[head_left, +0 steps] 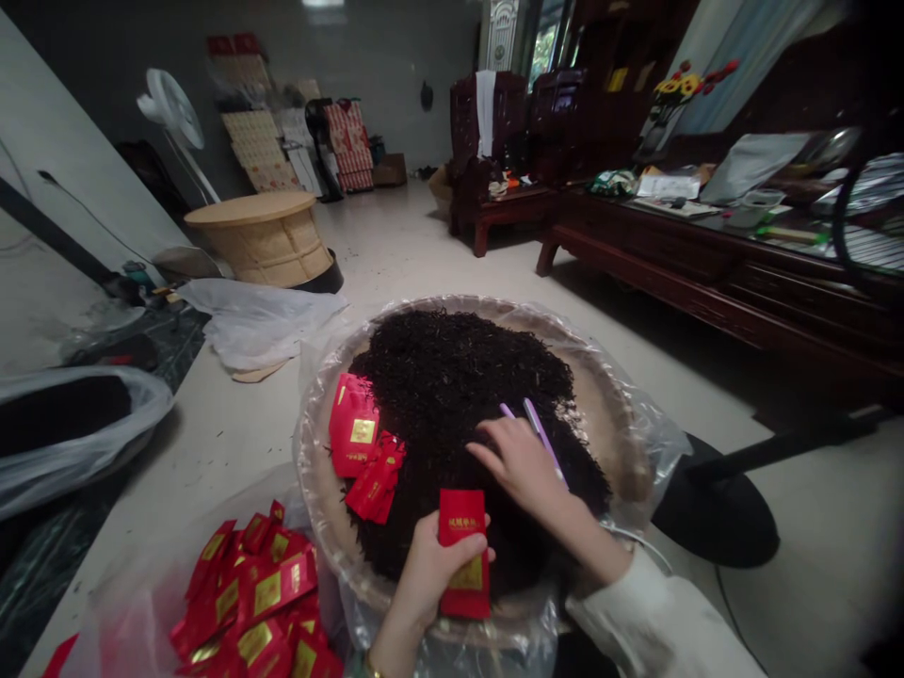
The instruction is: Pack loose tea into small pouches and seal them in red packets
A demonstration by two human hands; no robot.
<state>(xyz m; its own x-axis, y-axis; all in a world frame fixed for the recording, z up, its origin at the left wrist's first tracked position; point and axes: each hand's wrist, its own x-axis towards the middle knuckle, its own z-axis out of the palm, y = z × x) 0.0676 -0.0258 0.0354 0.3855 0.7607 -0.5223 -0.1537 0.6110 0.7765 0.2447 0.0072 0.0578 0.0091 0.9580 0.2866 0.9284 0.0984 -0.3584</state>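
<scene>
We see a red packet [462, 510] held upright in the left hand [439, 557], over the near edge of a round, plastic-lined tray [631, 463]. The thumb lies across the packet's front and fingertips show at its right edge, so we read the left fingers as grasping it. The right hand [523, 463] is above the dark loose leaves [459, 353] (they look like dried tea), its fingers bent; beside and partly beneath it lie slender purple tools [543, 438]. We cannot tell whether the right fingers pinch anything.

We judge the packet light, thin-walled and flexible, perhaps a little slick, and easily creased rather than fragile; the side edges, between thumb and fingers, should offer the best hold. In appearance it is a tall rectangle, bright red, with gold characters above the thumb and a gold panel below. We note similar packets [353, 433] at the tray's left side, and a loose heap of packets [265, 593] in clear plastic outside it.
</scene>
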